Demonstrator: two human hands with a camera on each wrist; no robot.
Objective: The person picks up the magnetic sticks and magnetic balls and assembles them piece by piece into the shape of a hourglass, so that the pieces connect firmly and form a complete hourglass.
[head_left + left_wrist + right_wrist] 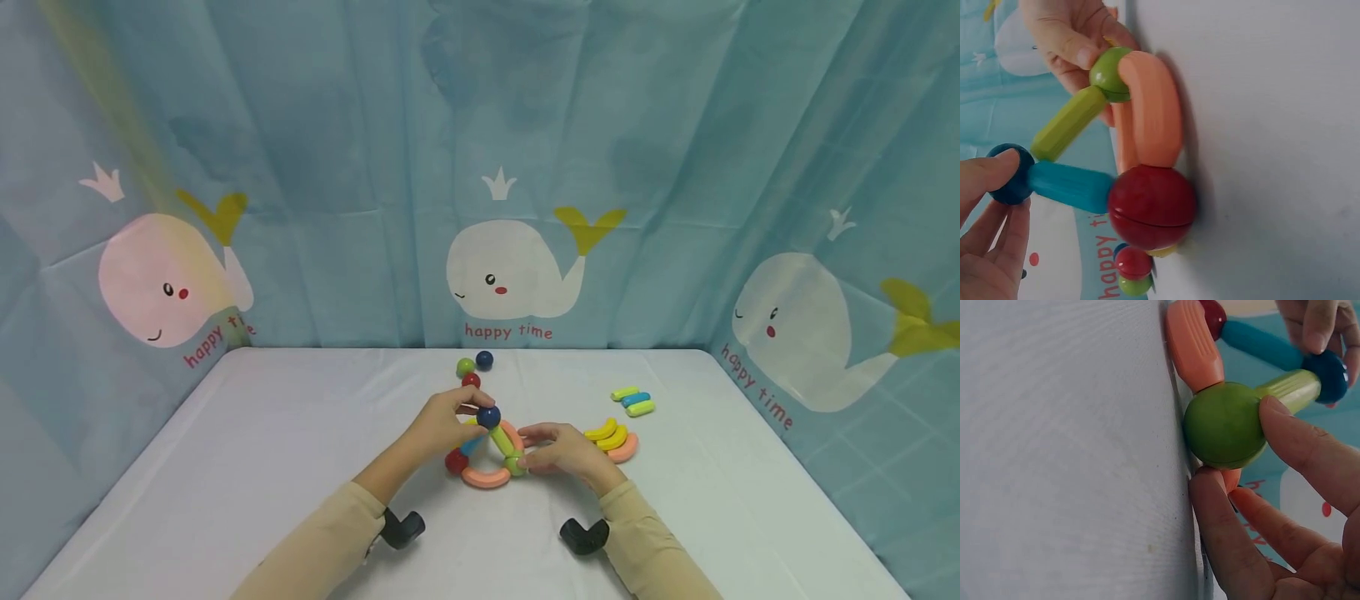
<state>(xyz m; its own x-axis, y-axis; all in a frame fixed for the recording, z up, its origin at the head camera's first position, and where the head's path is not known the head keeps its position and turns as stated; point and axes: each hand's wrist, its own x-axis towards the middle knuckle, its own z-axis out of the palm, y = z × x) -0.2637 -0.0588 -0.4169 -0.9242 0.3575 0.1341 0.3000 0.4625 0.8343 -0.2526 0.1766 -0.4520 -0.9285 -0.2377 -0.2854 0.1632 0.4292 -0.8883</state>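
While a dark blue ball (488,416) is pinched by the left hand (442,423) in the head view, a green ball (514,465) is gripped by the right hand (562,450). Both balls are included in a small frame (471,446) on the white table (300,500), where the dark blue ball is placed at twelve o'clock, the green ball at four and a red ball (456,462) at eight. The near side is closed by a curved orange piece (486,477). Spare parts are laid apart from the frame: three loose balls (471,381) toward twelve o'clock, three short sticks (636,400) between two and three, and some curved pieces (617,436) at three.

In the left wrist view, the dark blue ball is held up off the table at nine o'clock. It is linked by a blue stick (1072,186) to the red ball; whether it is fully met by the green stick (1069,123) cannot be told.

In the right wrist view, the green ball is held between thumb and forefinger, with the orange piece joined at eleven o'clock and the green stick at two. The base is judged largely joined, the raised corner perhaps nearly so, and the spare parts unused.
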